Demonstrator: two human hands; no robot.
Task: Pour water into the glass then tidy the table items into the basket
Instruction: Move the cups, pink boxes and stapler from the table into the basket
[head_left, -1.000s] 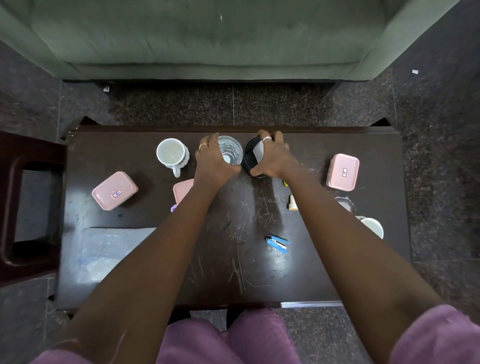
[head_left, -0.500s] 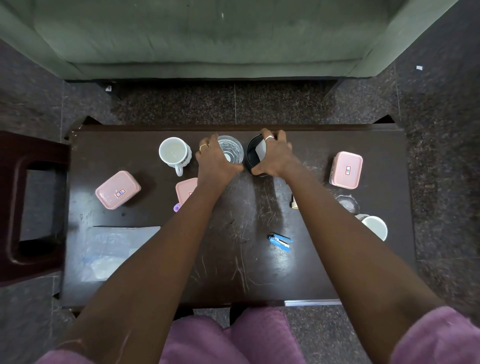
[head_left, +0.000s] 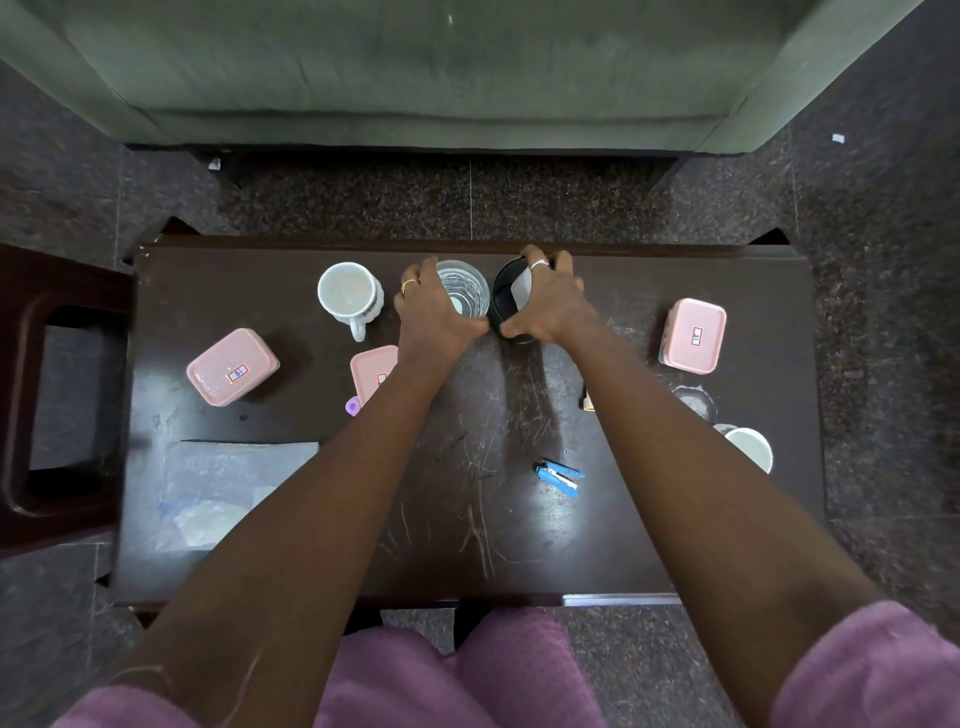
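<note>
My left hand (head_left: 434, 312) had a grip around the glass (head_left: 464, 289) | my right hand (head_left: 548, 301) gripped the black cup (head_left: 506, 296) | both stood touching on the desk (head_left: 467, 493)

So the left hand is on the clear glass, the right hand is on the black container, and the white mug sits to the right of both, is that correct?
Not quite. In the head view the white mug sits to the left of both, not the right. The rest holds: the left hand is on the clear glass and the right hand is on the black container.
</note>
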